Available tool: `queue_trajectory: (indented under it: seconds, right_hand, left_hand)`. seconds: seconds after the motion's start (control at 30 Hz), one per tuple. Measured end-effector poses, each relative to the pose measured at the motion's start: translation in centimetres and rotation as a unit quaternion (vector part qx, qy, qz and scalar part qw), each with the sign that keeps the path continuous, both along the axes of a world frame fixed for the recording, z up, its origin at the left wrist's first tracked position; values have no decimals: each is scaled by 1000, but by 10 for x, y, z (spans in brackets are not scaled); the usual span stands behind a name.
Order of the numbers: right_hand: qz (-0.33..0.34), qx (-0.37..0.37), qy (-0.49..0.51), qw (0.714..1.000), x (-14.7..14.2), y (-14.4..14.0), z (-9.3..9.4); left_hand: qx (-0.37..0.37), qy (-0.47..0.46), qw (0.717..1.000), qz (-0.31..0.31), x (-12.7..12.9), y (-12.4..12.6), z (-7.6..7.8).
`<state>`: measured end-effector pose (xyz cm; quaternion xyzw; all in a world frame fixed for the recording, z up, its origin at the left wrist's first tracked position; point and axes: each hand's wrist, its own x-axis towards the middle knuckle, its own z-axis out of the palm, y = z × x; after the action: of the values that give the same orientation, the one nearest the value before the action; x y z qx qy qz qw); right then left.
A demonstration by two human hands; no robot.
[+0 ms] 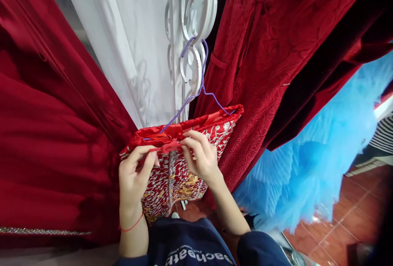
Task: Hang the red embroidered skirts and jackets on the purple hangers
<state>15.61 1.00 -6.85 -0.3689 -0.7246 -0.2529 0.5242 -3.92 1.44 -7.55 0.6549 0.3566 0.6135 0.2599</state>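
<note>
A red skirt-like garment [190, 180] with silver and gold embroidery hangs in front of me. Its top edge is bright red satin, and a purple wire hanger [203, 69] runs into the opening. My left hand [136, 174] pinches the left end of a strip of red fabric [170, 146] at the garment's front edge, between thumb and fingers. Closed on the same strip's right end is my right hand [201, 155], its fingers against the embroidered cloth. Whether the strip is a tie or part of the edge, I cannot tell.
The hanger hooks onto a white scrollwork stand [196, 12]. Dark red cloth [55, 114] hangs at left, beside white drapery [135, 24]. To the right are a red patterned dress [260, 77] and a fluffy blue garment [294, 167]. Reddish floor tiles [340, 225] show below.
</note>
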Motion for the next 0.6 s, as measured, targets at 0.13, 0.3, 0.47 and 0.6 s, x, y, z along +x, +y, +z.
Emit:
queue_trajectory:
  seconds: [0.13, 0.3, 0.47, 0.6]
  right_hand:
    - [-79, 41, 19, 996, 17, 13, -16]
    - [-141, 99, -10, 985, 30, 26, -33]
    - [-188, 149, -47, 970, 48, 33, -35]
    - [-184, 117, -21, 976, 52, 29, -38]
  left_hand:
    - [51, 69, 995, 60, -8, 0, -10]
    - [172, 130, 947, 237, -9, 5, -24]
    - [283, 186, 878, 339, -9, 14, -23]
    - [296, 191, 871, 343, -14, 17, -21]
